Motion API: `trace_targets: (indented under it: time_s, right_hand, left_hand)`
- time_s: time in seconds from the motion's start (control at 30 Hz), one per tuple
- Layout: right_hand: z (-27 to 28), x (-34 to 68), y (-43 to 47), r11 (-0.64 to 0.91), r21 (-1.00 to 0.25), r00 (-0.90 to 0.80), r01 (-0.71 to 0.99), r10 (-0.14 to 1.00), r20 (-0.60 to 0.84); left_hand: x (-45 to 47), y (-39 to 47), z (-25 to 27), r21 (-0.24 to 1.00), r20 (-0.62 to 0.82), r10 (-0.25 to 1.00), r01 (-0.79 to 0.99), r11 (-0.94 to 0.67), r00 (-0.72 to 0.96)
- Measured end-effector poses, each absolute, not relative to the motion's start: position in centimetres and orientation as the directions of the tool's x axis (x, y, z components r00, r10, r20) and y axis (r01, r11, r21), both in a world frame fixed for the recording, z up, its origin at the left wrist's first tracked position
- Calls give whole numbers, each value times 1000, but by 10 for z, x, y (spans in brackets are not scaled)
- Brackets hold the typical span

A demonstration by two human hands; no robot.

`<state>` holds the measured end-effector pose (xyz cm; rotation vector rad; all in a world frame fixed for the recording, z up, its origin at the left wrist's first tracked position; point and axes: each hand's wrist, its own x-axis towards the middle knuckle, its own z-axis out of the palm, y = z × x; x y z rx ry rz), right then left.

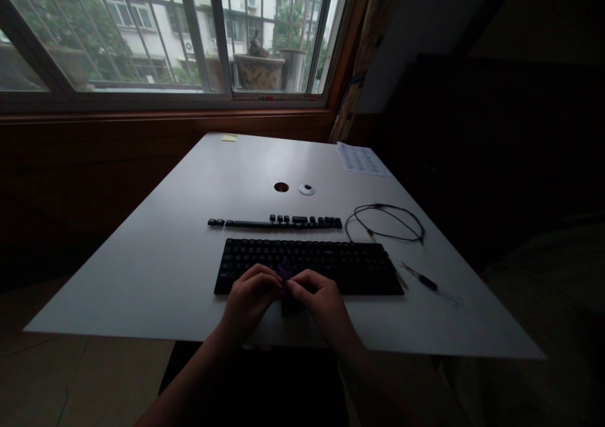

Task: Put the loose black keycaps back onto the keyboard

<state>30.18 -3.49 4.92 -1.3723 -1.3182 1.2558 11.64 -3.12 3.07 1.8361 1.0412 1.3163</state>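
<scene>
My left hand (pixel 253 291) and my right hand (pixel 324 298) meet over the front edge of a black keyboard (pixel 359 269). Both are closed, their fingertips pinching a small crumpled-looking purple piece (pixel 284 269) whose exact kind I cannot make out. Just under the fingers a small dark block-like item (pixel 290 307) shows in part, and what it is stays unclear. Behind the keyboard, loose black keycaps (pixel 300 219) lie in a row, near a long dark strip of keys (pixel 255 224).
A coiled black cable (pixel 420 228) lies at the right behind the keyboard. Beside it rests a thin tool with a black grip (pixel 428 282). Farther back are a cable hole (pixel 281 187), its round cover (pixel 307 190), a printed sheet (pixel 362 160) and yellow sticky notes (pixel 229 138).
</scene>
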Motion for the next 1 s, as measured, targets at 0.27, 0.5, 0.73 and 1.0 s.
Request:
trace_targets:
  time_s: [0.27,0.5,0.73,1.0]
  right_hand:
    - [44,304,-34,-124,-984,-25,128,991,-128]
    - [50,306,-35,-30,-985,-53,168,998,-40]
    - [53,303,-36,-148,-983,-66,111,986,-156]
    - [50,304,-30,-131,-987,-18,93,991,-133]
  left_hand:
    - [117,-30,30,863,448,880,179,-472,159]
    - [117,-30,31,859,457,878,185,-478,145]
    - [115,-28,29,844,464,870,215,-492,169]
    - [114,-29,26,870,434,885,174,-460,168]
